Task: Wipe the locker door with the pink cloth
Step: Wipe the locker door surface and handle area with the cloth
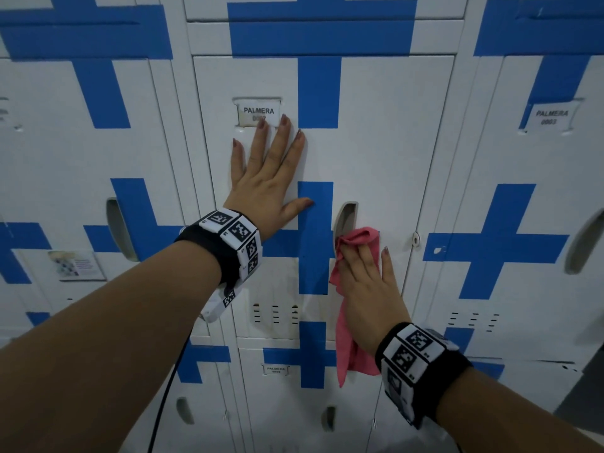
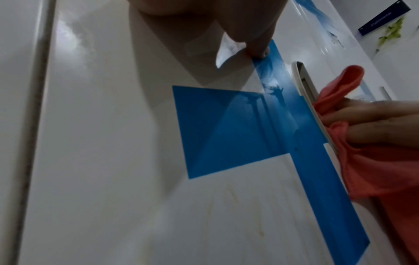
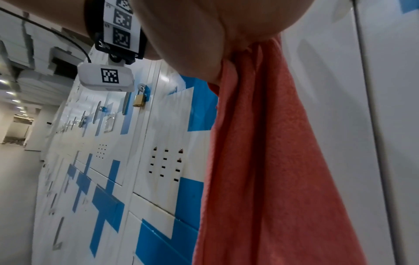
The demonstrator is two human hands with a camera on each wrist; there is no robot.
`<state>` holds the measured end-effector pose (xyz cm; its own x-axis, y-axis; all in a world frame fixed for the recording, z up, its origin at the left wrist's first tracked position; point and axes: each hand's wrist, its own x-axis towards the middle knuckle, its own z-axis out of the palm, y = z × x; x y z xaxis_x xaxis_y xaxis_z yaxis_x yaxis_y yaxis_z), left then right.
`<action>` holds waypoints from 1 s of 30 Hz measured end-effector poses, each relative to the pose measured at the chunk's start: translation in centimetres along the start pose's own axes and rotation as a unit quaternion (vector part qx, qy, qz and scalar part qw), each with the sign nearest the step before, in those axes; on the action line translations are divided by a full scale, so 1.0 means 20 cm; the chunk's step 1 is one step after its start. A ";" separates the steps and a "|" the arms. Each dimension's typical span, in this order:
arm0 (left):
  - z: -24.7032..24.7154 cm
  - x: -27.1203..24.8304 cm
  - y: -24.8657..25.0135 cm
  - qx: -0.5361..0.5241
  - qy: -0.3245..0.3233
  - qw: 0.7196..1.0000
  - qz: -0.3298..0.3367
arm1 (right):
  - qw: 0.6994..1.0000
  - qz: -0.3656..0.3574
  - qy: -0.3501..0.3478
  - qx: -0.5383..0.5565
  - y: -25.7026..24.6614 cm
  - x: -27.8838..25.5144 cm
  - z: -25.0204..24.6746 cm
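Observation:
The white locker door (image 1: 385,142) with blue cross stripes fills the head view. My left hand (image 1: 268,171) lies flat on it below the name label, fingers straight, thumb (image 2: 256,35) on the blue stripe. My right hand (image 1: 366,282) presses the pink cloth (image 1: 346,338) against the door just below the recessed handle (image 1: 346,217). The cloth folds round its index side and between the fingers (image 2: 374,114), and the thumb is hidden beneath. The rest of the cloth (image 3: 272,161) hangs loose from under the palm (image 3: 215,26).
A name label (image 1: 258,114) sits above my left fingertips and vent slots (image 1: 276,313) lie low on the door. Matching lockers stand on both sides and below. One to the left carries a brass padlock (image 3: 138,101). A black cable (image 1: 166,397) hangs from my left wrist.

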<state>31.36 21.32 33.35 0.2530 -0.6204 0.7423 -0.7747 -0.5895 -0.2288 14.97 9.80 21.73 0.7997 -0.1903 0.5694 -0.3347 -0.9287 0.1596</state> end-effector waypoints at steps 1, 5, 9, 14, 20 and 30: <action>0.00 0.00 0.00 0.001 -0.001 1.000 0.000 | 1.000 0.005 0.006 0.006 -0.01 0.01 0.01; 0.01 0.00 0.00 0.002 0.001 1.000 0.002 | 0.999 0.018 0.032 0.019 -0.01 0.06 0.01; 0.00 0.00 0.00 -0.005 0.005 1.000 0.003 | 0.999 0.034 0.027 0.028 0.01 0.11 -0.01; 0.00 0.00 -0.01 -0.011 0.005 1.000 0.004 | 0.990 0.031 0.044 0.127 0.02 0.11 0.01; 0.00 0.00 -0.01 -0.015 0.004 1.000 0.009 | 0.959 0.041 0.101 0.260 0.00 0.13 -0.01; -0.10 -0.06 0.04 -0.147 0.056 0.988 -0.001 | 0.696 0.193 0.164 0.672 -0.02 0.10 -0.42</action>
<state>29.24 22.52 33.48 0.2012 -0.5486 0.8115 -0.9129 -0.4053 -0.0476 12.46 12.39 29.47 0.5488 -0.6295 0.5500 0.4526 -0.3294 -0.8286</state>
